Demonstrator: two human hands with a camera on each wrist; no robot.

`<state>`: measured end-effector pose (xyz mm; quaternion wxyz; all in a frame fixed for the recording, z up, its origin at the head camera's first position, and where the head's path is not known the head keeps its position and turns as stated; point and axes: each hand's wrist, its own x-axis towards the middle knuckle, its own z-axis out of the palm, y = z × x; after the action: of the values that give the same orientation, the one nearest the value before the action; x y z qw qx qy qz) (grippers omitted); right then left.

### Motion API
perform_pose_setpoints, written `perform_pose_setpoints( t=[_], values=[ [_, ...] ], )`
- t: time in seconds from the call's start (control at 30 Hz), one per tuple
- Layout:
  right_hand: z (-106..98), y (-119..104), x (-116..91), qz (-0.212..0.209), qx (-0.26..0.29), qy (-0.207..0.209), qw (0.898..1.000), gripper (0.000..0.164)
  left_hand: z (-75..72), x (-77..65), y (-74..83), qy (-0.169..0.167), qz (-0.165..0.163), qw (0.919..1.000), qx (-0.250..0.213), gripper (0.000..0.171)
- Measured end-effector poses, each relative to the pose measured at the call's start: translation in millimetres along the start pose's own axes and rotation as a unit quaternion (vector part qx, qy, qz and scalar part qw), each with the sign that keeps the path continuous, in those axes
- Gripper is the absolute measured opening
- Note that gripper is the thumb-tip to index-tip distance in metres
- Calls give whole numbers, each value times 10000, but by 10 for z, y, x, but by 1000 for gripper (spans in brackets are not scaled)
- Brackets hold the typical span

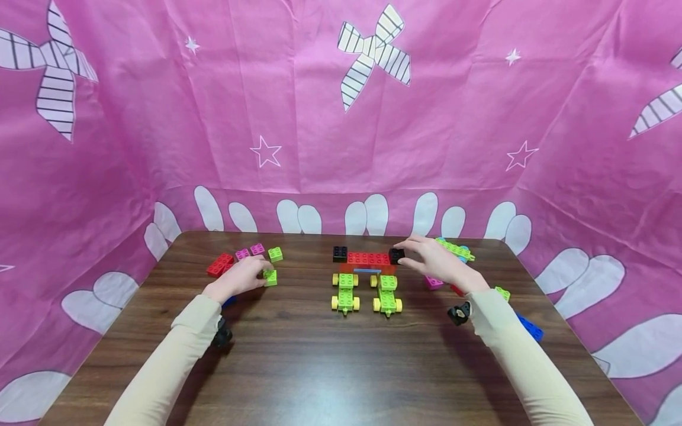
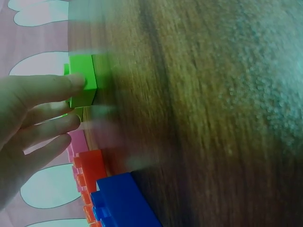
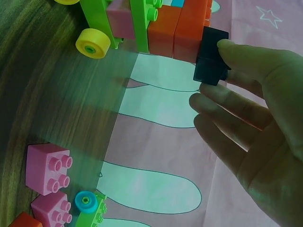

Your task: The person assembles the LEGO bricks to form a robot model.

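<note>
A lime green brick [image 1: 271,278] is pinched in my left hand [image 1: 242,277] at the table's left; in the left wrist view a fingertip presses the side of this green block [image 2: 83,80]. On the right, my right hand [image 1: 437,261] pinches a black brick [image 1: 395,255] at the right end of a raised row of red bricks [image 1: 367,258]. In the right wrist view, the black block [image 3: 212,52] meets the red bricks [image 3: 189,30]. Another black brick [image 1: 340,254] is at the row's left end. Two lime wheeled bases [image 1: 345,294] with yellow wheels stand below it.
Left of centre lie red bricks [image 1: 220,265], pink bricks [image 1: 257,249], another lime brick [image 1: 275,254] and a blue brick [image 2: 125,201]. At the right are a lime base with blue wheels [image 1: 455,249], a pink brick [image 1: 434,283] and a long blue brick [image 1: 530,326]. Pink cloth surrounds the table.
</note>
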<state>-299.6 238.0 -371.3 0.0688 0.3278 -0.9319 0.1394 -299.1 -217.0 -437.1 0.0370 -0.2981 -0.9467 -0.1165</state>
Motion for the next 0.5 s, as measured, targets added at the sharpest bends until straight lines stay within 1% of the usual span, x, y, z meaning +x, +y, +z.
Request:
perform_pose_setpoints(
  t=[0.13, 0.33, 0.4, 0.5],
  values=[
    [-4, -3, -9, -4, 4, 15, 10000, 37, -6, -16, 6, -38, 68, 10000, -21, 30],
    [-15, -13, -12, 29, 19, 14, 10000, 37, -21, -23, 33, -72, 125, 9998, 125, 31],
    [-18, -16, -10, 27, 29, 14, 10000, 37, -22, -21, 39, -37, 126, 9998, 140, 30],
    [-18, -16, -8, 1, 28, 23, 10000, 37, -24, -20, 43, 53, 81, 9999, 45, 29]
  ],
)
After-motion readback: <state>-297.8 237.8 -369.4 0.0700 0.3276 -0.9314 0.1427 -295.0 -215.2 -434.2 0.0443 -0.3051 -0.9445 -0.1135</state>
